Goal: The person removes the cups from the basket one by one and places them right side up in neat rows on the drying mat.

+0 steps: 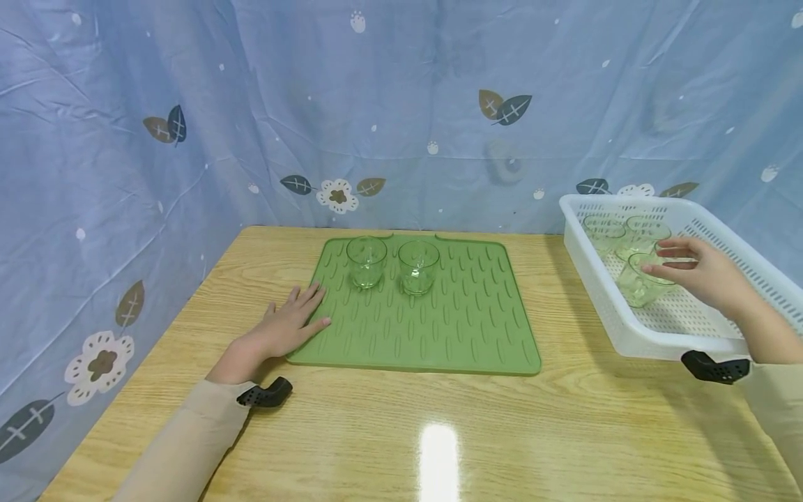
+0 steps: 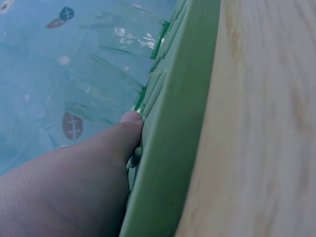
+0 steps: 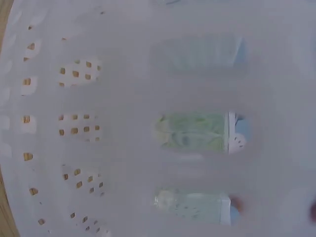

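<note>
A green drying mat (image 1: 414,335) lies on the table, with two clear green-tinted glasses (image 1: 366,263) (image 1: 418,268) standing on its back half. My left hand (image 1: 285,329) rests on the mat's left edge, fingers spread; its thumb (image 2: 129,127) lies along the rim in the left wrist view. Over a white plastic basket (image 1: 684,341) at the right, my right hand (image 1: 705,275) has its thumb and fingers apart, right at the rim of the front glass (image 1: 638,287). Through the basket's slots the right wrist view shows glasses (image 3: 192,132) and a fingertip (image 3: 237,205) near one rim.
Several glasses stand in the basket, including two farther back (image 1: 603,233) (image 1: 646,230). Its raised, perforated walls surround them. A blue patterned curtain (image 1: 414,125) hangs behind and to the left of the wooden table (image 1: 351,432).
</note>
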Demonstrator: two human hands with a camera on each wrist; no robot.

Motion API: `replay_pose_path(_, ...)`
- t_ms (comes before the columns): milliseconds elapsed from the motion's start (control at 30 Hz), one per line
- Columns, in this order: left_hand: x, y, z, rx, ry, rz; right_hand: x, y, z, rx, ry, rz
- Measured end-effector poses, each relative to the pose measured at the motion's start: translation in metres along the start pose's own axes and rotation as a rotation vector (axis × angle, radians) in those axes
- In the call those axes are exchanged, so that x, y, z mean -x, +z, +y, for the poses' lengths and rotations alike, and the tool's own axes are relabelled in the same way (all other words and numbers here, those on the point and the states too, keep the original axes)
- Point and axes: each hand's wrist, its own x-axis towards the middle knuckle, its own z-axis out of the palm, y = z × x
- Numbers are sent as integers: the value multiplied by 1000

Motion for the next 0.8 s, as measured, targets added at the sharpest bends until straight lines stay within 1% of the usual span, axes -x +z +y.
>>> replay_pose_path(200,2,-1,3,9,1,5,4,-4,-2,40,28,86)
replay_pose_path(367,0,-1,2,4,-2,5,9,-13,3,106,60,101)
replay_pose_path(467,0,0,1,6,-4,5,10,-16,9,150,73,97)
replay_pose_path(567,1,-1,1,10,-9,2,10,-18,13,200,91,60)
replay_pose_path(733,2,-1,2,7,-9,3,3,-21,23,239,127,-49)
replay_pose_path(800,1,-1,2,5,-7,5,-2,-22,28,231,131,-101)
